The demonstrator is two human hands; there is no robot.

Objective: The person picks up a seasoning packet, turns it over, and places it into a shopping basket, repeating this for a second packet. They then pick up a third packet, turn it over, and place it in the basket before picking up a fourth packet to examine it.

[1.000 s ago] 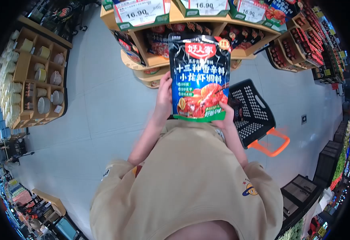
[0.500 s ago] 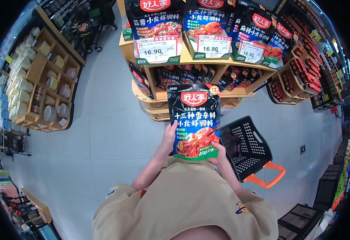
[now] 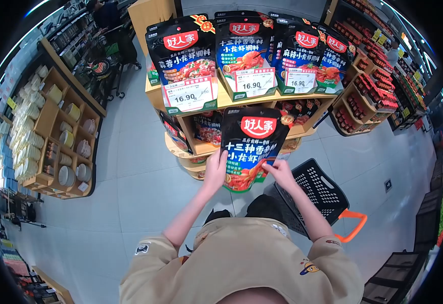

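A black and blue pouch of crayfish seasoning (image 3: pixel 256 133) with a red label and a picture of crayfish is held upright before me. My left hand (image 3: pixel 215 171) is closed on its left edge. On the pouch's lower right side, my right hand (image 3: pixel 281 175) grips with the thumb across the front; its other fingers are partly hidden. Similar pouches stand on the wooden display shelf (image 3: pixel 221 103) just beyond, with price cards in front showing 16.90. More pouches sit on the lower shelf, partly covered by the held one.
A black shopping basket (image 3: pixel 323 190) with an orange handle (image 3: pixel 352 226) is on the tiled floor to my right. At left is a wooden rack of bowls (image 3: pixel 64 126). Red-packaged goods fill a shelf (image 3: pixel 368 93) at right. A person with a cart (image 3: pixel 112 61) is at the far left.
The pouch has moved forward, away from my body, and tilts slightly, with both arms more extended. My view has shifted, showing more of the display's top and my feet.
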